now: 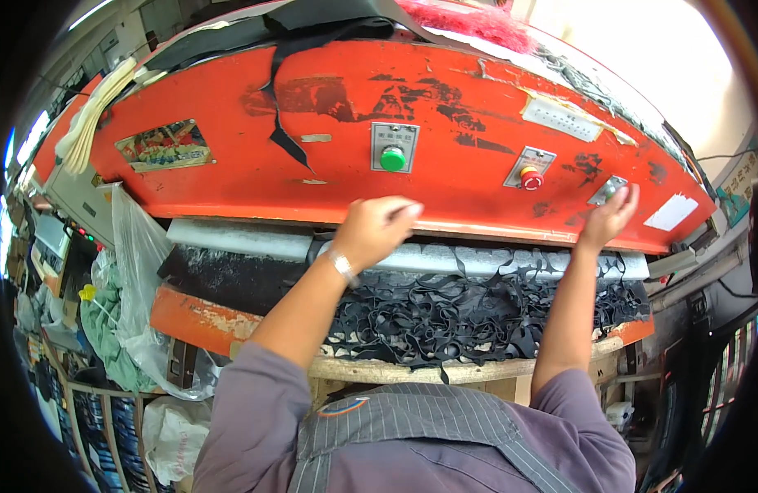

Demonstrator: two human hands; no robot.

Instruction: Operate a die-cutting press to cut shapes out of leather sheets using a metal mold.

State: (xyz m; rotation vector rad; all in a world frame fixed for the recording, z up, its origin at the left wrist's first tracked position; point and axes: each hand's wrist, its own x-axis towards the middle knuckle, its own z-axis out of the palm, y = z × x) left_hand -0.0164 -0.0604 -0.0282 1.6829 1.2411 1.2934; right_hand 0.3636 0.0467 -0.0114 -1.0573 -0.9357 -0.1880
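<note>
My left hand [376, 232] hovers in front of the lower edge of a red machine panel [461, 181], fingers curled in and apparently nothing in them. Above it sits a round green push button [392, 158] on a metal plate, not touched. On the right, my right hand [610, 218] reaches up to a small knob [612, 191] on another metal plate, with the fingers closed about it. Between these two plates is a red stop button [531, 178]. Below my hands, tangled black cut-out scraps [445, 316] cover much of the bed under a pale bar [239, 237].
Black sheet material [313, 20] lies on top of the machine, one strip hanging down its front. Red fluffy material [469, 25] is beside it. Clear plastic [137, 279] and green cloth [108, 329] hang at the left. A wooden edge [404, 371] runs before me.
</note>
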